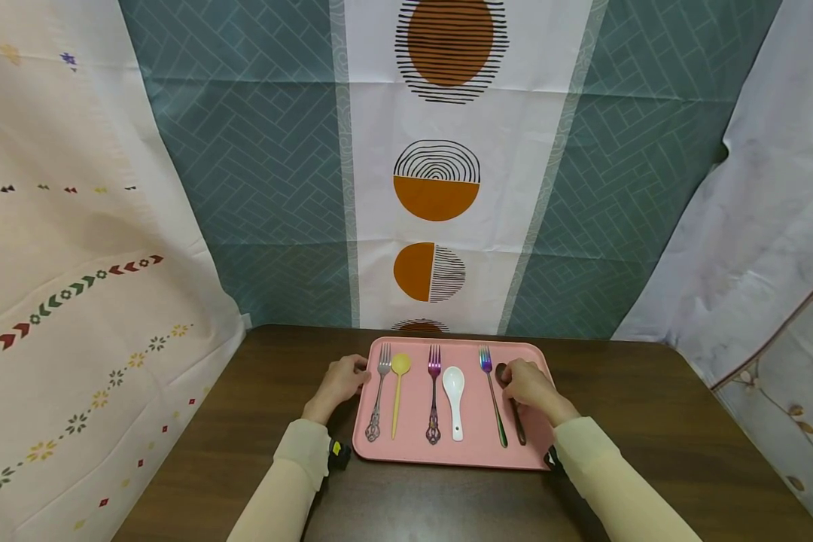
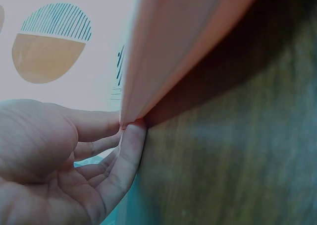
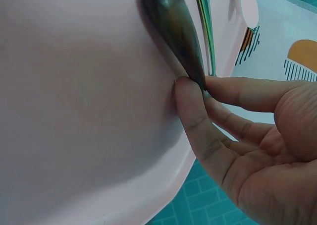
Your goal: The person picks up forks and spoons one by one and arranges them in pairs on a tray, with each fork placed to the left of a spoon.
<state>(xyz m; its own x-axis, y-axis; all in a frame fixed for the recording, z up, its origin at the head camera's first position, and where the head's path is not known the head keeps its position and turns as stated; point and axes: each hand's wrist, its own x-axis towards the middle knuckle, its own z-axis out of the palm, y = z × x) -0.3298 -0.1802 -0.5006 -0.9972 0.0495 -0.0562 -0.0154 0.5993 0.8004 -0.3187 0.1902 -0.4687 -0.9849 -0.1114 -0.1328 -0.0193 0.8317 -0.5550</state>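
On a pink tray [image 1: 406, 453] lie forks and spoons in a row, handles toward the near side. My left hand [image 1: 342, 384] pinches the tray's left rim; in the left wrist view the thumb is above and a finger beneath the edge. My right hand [image 1: 532, 388] reaches over the tray's right side. Its thumb and fingers pinch a dark brown spoon [image 3: 176, 27] where the bowl narrows into the handle. Just left of that spoon lies a rainbow-coloured fork [image 1: 493, 399].
Farther left on the tray are a white spoon [image 1: 454, 384], a purple fork [image 1: 434, 391], a yellow spoon [image 1: 400, 367] and a silver fork [image 1: 379, 395]. The tray rests on a dark wooden table [image 1: 230, 436]. Patterned cloths [image 1: 278, 150] hang behind and at both sides.
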